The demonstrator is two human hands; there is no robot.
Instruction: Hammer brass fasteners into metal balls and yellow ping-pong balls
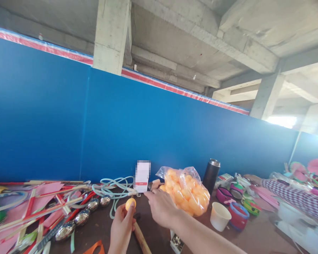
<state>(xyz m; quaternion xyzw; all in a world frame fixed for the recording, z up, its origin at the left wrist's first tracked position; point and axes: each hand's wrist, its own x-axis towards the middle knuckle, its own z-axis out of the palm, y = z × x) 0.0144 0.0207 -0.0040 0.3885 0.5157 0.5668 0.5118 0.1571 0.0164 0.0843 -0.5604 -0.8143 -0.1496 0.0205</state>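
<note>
My left hand (123,224) pinches an orange ping-pong ball (130,204) between thumb and fingers, low in the middle of the view. To its right, my right hand (161,208) reaches across with the index finger stretched towards a propped-up phone (141,176); nothing shows in its fingers. Just behind that hand stands a clear plastic bag (187,190) full of orange ping-pong balls. A wooden stick (141,238) lies on the dark table by my left hand. Under my right forearm, a small white box (177,243) of shiny metal pieces is partly hidden.
Left are silver hand bells (82,217), sticks and pink sheets in a heap, plus a coiled pale-blue rope (111,185). A black thermos (211,174), a paper cup (220,216) and coloured bands stand right. A blue partition (153,120) rises behind the table.
</note>
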